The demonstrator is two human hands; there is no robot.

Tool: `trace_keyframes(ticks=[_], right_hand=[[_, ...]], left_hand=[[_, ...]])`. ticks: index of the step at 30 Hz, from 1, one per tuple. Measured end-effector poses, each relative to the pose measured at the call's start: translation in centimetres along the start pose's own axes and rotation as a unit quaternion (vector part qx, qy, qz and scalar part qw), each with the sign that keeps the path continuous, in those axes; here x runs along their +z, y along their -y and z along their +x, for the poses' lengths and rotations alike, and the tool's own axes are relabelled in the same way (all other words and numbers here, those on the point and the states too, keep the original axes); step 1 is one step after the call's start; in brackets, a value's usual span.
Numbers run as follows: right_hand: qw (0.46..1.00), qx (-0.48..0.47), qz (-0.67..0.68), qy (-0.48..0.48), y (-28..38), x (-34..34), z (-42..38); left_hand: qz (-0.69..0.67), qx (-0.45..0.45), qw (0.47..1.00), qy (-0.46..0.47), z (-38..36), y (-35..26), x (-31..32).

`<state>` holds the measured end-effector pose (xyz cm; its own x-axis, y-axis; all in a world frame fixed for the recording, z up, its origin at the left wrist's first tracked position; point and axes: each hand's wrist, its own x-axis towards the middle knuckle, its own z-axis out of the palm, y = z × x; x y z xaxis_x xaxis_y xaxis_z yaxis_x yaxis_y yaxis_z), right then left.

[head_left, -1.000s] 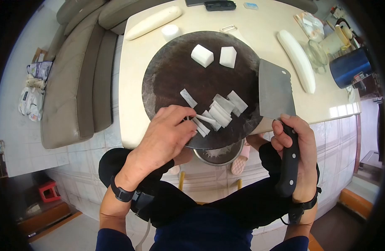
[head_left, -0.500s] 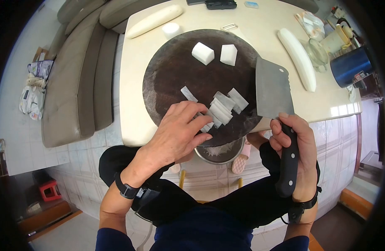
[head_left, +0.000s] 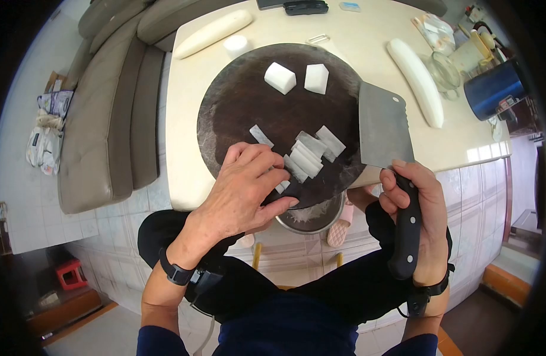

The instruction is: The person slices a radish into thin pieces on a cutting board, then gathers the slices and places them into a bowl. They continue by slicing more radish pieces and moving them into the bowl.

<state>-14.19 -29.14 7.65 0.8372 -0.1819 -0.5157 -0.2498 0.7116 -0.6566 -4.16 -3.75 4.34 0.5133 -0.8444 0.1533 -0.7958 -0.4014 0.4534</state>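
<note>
A round dark cutting board (head_left: 243, 113) lies at the table's near edge. My left hand (head_left: 243, 187) is over its front left part, fingers curled down on white slices, one of which (head_left: 282, 186) shows at the fingertips. Beside it lie several more thin white slices (head_left: 305, 159), some overlapping. My right hand (head_left: 424, 202) is wrapped round the black handle of a cleaver (head_left: 382, 127), whose broad blade is over the board's right edge. Two thick white chunks (head_left: 280, 78) (head_left: 316, 79) sit at the back of the board.
Whole peeled white radishes lie on the table (head_left: 187, 136) at back left (head_left: 213, 34) and right (head_left: 416, 80). A peeler (head_left: 318, 39), a glass jug (head_left: 443, 74) and a blue container (head_left: 495, 92) are there too. Below the board's front edge is a metal bowl (head_left: 311, 219) with white shreds.
My left hand has shifted slightly left and down, apart from the overlapping slices, with a slice at its fingertips. My right hand keeps hold of the cleaver. The whole view has shifted a little.
</note>
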Motion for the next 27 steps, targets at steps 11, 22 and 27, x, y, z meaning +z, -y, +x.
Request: trace_keyframes(ticks=[11,22,27], right_hand=[[1.000,0.001,-0.015,0.001,-0.4,-0.2,-0.1],[0.999,0.018,0.042,-0.024,0.3,-1.0,-0.7],[0.999,0.012,0.044,-0.002,0.3,-1.7,-0.6]], left_hand=[[0.061,0.013,0.998,0.004,2.5,-1.4,0.9],[-0.012,-0.179,0.979,-0.094,3.2,0.6,-1.8],[-0.022,-0.251,0.967,-0.030,3.5,1.3,-1.0]])
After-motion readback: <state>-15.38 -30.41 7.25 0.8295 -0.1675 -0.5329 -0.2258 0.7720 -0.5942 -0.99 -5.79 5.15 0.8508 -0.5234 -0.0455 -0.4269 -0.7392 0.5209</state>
